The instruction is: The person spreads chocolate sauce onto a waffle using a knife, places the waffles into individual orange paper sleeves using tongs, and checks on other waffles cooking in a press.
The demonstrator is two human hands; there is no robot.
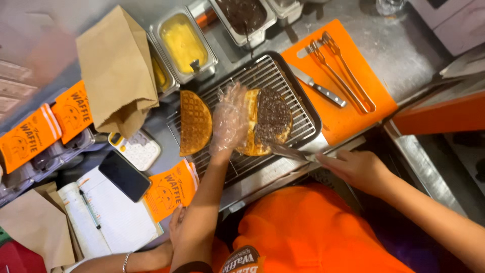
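- Waffle half [268, 121], covered with dark chocolate spread, lies on the wire rack [298, 108] near the middle of the steel counter [404, 55].
- Orange cutting board [348, 119] sits just beside the rack on its right and carries metal tongs [343, 71] and a knife [318, 88].
- Brown paper bag [116, 71] stands at the left, near a tray of yellow cream [183, 43].
- Plain waffle half [194, 121] rests on the left edge of the rack, apart from the covered one.
- Left hand [230, 121], in a clear plastic glove, lies flat and open against the covered waffle; it does not close around it.
- Right hand [356, 167] has its grip closed on a spatula [293, 152], whose blade touches the lower edge of the covered waffle.
- Another person's hand [174, 227] rests near the notebook [108, 217].
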